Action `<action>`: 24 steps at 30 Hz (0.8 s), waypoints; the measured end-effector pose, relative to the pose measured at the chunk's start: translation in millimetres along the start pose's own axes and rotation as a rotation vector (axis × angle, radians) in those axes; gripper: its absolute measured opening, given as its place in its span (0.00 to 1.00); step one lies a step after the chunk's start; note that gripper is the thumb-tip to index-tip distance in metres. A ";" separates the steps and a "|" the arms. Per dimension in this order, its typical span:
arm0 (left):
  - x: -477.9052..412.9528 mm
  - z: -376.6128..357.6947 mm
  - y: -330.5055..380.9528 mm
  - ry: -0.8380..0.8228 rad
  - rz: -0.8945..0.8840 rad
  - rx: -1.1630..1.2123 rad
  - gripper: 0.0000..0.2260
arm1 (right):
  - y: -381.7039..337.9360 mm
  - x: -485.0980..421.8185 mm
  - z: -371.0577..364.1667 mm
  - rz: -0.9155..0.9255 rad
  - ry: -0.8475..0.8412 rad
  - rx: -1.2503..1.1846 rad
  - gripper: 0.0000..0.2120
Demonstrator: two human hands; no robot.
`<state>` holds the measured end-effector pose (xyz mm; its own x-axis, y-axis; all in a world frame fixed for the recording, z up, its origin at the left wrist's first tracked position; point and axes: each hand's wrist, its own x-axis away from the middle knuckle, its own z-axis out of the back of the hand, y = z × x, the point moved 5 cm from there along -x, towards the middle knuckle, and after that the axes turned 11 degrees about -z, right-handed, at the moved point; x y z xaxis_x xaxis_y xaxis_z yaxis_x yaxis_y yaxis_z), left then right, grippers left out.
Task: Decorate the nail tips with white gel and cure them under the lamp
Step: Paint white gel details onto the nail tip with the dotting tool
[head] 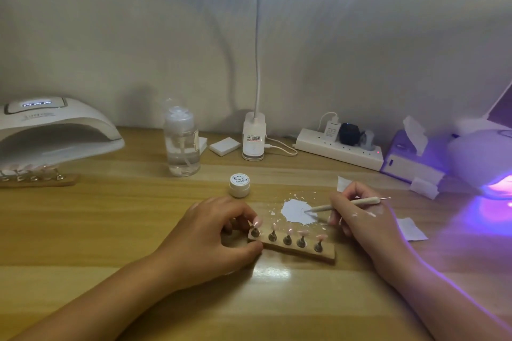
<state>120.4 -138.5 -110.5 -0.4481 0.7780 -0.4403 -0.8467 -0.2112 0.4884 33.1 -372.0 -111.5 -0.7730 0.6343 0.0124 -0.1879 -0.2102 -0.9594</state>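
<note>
A wooden nail stand (300,250) lies in front of me with several pink nail tips (303,233) on metal pegs. My left hand (210,238) grips its left end, thumb on the front edge and fingers curled over the back by the first tip. My right hand (360,216) holds a thin dotting pen (346,204), its point touching a white gel puddle (297,211) smeared on the table. White gel marks the back of that hand. A small white gel jar (240,185) stands behind the stand, lid on.
A white curing lamp (52,133) sits far left with a second stand of nail tips (36,176) in front of it. Another lamp (493,171) glows purple at right. A clear pump bottle (181,147), desk lamp base (253,137), power strip (340,149), sponge block and paper wipes (410,228) surround the work area.
</note>
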 end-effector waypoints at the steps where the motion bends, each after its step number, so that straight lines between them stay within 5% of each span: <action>1: 0.3 -0.1 0.4 -0.003 -0.001 -0.011 0.15 | -0.1 0.2 -0.4 -0.002 -0.007 0.001 0.10; 10: -3.5 11.7 6.0 -0.026 -0.007 0.113 0.07 | 0.4 1.3 -0.2 -0.009 -0.015 0.004 0.08; 17: 13.3 70.2 -49.5 -0.186 0.297 0.115 0.13 | 0.1 3.0 0.7 0.009 0.020 0.051 0.09; 21: 31.5 74.8 -69.3 -0.048 0.417 0.215 0.19 | 1.6 2.4 1.5 -0.003 0.029 0.082 0.07; 24: 32.0 76.1 -69.3 -0.010 0.355 0.238 0.12 | 2.2 1.8 0.7 0.005 0.021 0.092 0.08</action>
<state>186.5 -53.9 -101.0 -0.6961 0.6875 -0.2067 -0.5500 -0.3256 0.7691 30.9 -371.8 -113.4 -0.7611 0.6487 0.0011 -0.2398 -0.2797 -0.9297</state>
